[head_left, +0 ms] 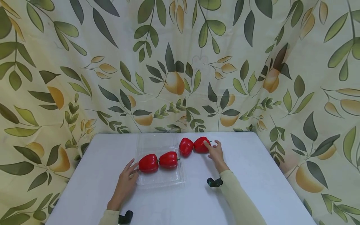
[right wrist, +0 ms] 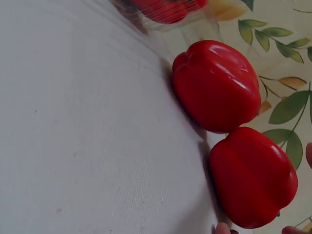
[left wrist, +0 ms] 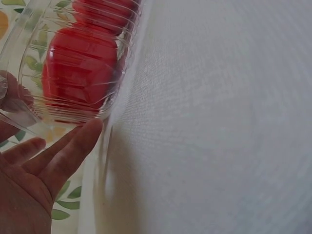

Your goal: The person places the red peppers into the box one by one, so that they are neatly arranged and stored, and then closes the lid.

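Observation:
Two red bell peppers (head_left: 148,163) lie side by side in a clear plastic clamshell box (head_left: 161,179). My left hand (head_left: 127,180) is at the box's left side, its fairly straight fingers (left wrist: 78,146) touching the ridged wall. Two more bell peppers (right wrist: 217,87) sit on the table right of the box, close against each other. My right hand (head_left: 216,154) is at the rightmost pepper (right wrist: 253,178), fingers spread around its right end. Only the fingertips (right wrist: 222,228) show at the lower edge of the right wrist view.
The box's clear lid (head_left: 156,140) lies folded back toward the table's far edge. A white-covered table (head_left: 242,193) carries everything. Behind and beside it hangs a leaf-and-fruit patterned curtain (head_left: 180,103). Dark wrist cameras (head_left: 214,182) are strapped at both wrists.

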Demonstrator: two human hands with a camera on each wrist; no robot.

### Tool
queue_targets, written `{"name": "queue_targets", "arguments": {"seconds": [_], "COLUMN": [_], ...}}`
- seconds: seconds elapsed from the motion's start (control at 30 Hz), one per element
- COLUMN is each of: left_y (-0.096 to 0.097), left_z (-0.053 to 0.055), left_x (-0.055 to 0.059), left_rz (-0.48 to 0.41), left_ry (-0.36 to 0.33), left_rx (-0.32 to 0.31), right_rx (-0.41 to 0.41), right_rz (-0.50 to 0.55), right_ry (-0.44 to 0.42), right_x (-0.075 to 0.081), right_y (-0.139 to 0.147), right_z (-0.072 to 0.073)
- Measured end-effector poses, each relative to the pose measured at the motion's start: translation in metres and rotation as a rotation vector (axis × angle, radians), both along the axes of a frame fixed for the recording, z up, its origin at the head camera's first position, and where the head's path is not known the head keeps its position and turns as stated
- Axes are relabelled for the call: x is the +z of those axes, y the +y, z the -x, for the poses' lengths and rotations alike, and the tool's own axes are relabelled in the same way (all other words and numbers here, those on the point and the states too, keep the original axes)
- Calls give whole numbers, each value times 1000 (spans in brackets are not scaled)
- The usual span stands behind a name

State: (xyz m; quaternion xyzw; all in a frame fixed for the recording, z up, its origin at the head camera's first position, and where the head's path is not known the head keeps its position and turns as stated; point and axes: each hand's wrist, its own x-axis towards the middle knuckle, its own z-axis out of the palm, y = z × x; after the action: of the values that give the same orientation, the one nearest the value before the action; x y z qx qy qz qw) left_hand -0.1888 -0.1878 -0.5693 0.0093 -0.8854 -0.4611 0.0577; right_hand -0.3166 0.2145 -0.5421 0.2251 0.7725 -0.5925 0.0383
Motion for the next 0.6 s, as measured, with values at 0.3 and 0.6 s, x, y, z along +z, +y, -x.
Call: {"name": "queue_targets", "arguments": {"seconds": [0.3, 0.6], "left_y": [-1, -1], "left_z": [1, 1], "left_x": [1, 1], "left_rz": [-7, -3], "left_ry": [-4, -15], "left_rx": [1, -2], "right_rx": [-22, -19], "right_rz": [62, 19], "right_ry": [-26, -57], "right_x": [2, 0], "right_y": [-3, -6], "right_z": [8, 12]}}
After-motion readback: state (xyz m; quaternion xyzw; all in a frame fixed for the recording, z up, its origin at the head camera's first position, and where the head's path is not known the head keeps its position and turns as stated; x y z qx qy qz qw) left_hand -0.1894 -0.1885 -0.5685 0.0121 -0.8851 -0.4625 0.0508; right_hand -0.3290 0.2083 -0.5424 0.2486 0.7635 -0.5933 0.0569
